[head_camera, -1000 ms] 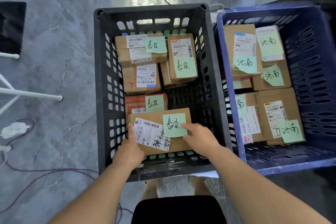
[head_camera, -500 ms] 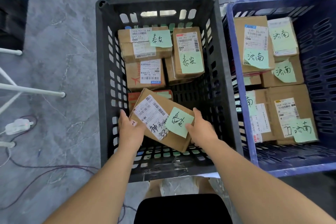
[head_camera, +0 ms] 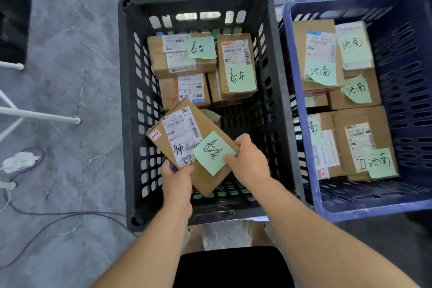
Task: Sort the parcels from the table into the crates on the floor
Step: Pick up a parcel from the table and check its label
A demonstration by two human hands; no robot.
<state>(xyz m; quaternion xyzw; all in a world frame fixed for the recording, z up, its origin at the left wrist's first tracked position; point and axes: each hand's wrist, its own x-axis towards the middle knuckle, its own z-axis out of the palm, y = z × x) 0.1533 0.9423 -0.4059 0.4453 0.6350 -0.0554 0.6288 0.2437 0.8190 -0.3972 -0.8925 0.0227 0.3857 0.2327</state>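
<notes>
A brown cardboard parcel [head_camera: 184,138] with a white shipping label and a green sticky note is held turned at an angle inside the black crate [head_camera: 131,105]. My left hand [head_camera: 176,180] grips its near left corner. My right hand [head_camera: 247,161] grips its right edge, thumb on the green note. Several other parcels with green notes lie at the back of the black crate. The blue crate [head_camera: 409,72] to the right holds several parcels with different green notes.
White table legs [head_camera: 39,116] and a white power strip [head_camera: 19,161] with cables lie on the grey floor to the left. A dark mat [head_camera: 14,28] sits at far left. My knees and dark shorts [head_camera: 233,266] are below the crates.
The parcel has turned clockwise from lying level to a steep diagonal, and both hands have shifted with it, the left hand moving under its near corner.
</notes>
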